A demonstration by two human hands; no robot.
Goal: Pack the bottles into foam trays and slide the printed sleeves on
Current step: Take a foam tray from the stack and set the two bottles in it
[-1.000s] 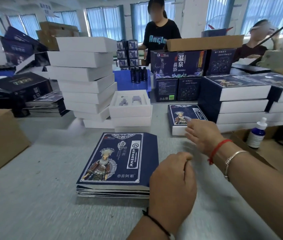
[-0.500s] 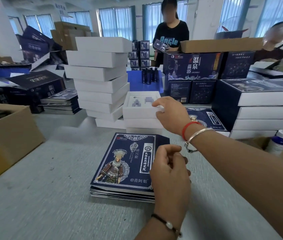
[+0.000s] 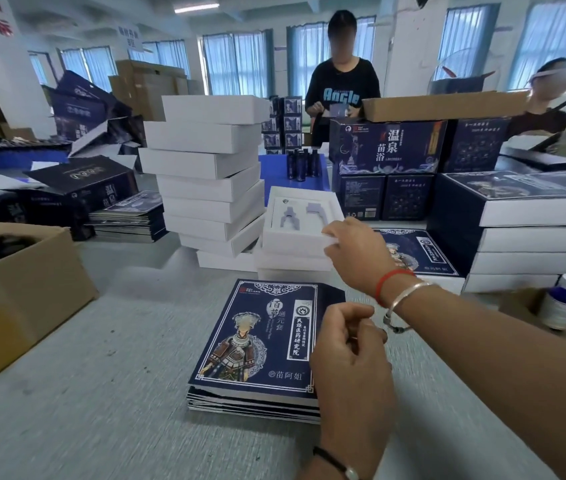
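foam tray [image 3: 300, 220], empty, tops short white stack at 12 o'clock on counter [image 3: 101, 393]. right hand [image 3: 354, 251] fingers grip its near corner. left hand [image 3: 347, 344] loosely curled, empty, above printed sleeves [image 3: 257, 337]. judged step: fetching tray; next pull it close, load bottles [image 3: 302, 164].

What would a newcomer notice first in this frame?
Probably the right hand gripping the near corner of the open foam tray at centre, on a short stack of white boxes. Next, the leaning tower of white boxes just left of it. Nearest the camera, a pile of flat printed sleeves lies on the grey table, with the left hand loosely curled over its right edge.
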